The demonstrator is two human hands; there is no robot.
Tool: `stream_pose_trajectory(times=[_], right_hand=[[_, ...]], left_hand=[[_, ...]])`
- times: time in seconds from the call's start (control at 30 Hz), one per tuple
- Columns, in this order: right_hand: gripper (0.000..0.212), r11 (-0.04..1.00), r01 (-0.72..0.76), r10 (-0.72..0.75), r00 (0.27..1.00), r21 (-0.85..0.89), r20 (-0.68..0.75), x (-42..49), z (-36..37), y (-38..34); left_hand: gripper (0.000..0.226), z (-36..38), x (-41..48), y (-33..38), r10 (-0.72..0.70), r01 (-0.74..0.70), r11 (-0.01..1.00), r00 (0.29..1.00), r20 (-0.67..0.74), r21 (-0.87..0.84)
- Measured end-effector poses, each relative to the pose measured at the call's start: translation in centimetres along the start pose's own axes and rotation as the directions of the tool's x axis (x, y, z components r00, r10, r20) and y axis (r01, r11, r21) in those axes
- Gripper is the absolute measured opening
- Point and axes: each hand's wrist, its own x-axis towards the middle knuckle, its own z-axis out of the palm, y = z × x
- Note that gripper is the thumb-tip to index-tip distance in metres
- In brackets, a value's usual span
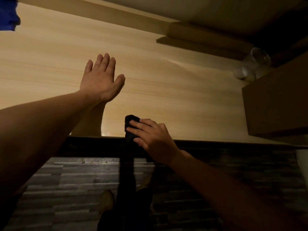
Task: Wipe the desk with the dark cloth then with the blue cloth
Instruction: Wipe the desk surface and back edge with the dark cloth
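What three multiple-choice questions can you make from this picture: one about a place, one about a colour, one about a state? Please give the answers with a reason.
1. Where is the blue cloth?
A. far left of the desk
B. near edge
C. on the floor

2. What colour is the cloth under the right hand?
A. white
B. dark
C. yellow

3. How is the left hand?
A. fist
B. holding a cup
C. open, empty

Answers: 1 A, it lies at the picture's top left corner. 2 B, it looks black. 3 C, fingers are stretched, holding nothing.
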Motion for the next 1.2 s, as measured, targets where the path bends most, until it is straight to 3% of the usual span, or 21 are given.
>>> stream_pose_trajectory(times=[0.07,0.17,0.23,0.3,0.37,0.47,0.7,0.9,1.2], right_hand=[[0.039,0.99,-0.034,0.041,0.998,0.135,-0.044,-0.2,-0.5,-0.7],[0.03,0.958,0.09,-0.062,0.992,0.274,-0.109,0.3,-2.8,-1.4],[0.028,0.871,-0.019,0.038,0.999,0.491,-0.03,1.4,-4.6,-0.3],[0.03,0.81,-0.157,0.2,0.98,0.564,-0.014,3.0,-6.3,1.6],[0.033,0.828,-0.195,0.29,0.951,0.525,-0.104,5.3,-7.9,4.3],[0.037,0.913,-0.222,0.301,0.933,0.342,-0.196,10.3,-10.1,9.9],[0.035,0.98,-0.181,0.17,0.977,-0.077,-0.132,21.6,-12.0,20.9],[0.046,0.981,-0.177,0.182,0.981,-0.076,0.064,25.7,-11.5,24.4],[0.052,0.972,-0.097,0.116,0.99,-0.216,0.078,22.5,-10.2,23.6]], left_hand=[[0.094,-0.1,0.0,0.0,0.002,-0.002,1.0,1.0,0.002,0.006],[0.1,-0.2,-0.1,0.1,0.001,-0.001,1.0,1.0,0.005,0.008],[0.103,-0.1,0.0,0.3,0.004,-0.004,1.0,1.0,0.005,0.02],[0.104,0.0,0.1,0.2,0.003,-0.003,1.0,1.0,0.004,0.03],[0.104,0.1,0.3,0.2,-0.005,0.005,1.0,1.0,0.0,0.03],[0.104,0.2,0.5,0.2,-0.012,0.012,1.0,1.0,-0.001,0.028],[0.1,0.4,0.7,0.4,-0.041,0.041,0.998,0.999,-0.001,0.048],[0.1,0.6,0.8,0.4,-0.055,0.055,0.997,0.998,-0.003,0.061],[0.1,0.4,0.9,0.6,-0.072,0.071,0.996,0.997,0.013,0.045]])
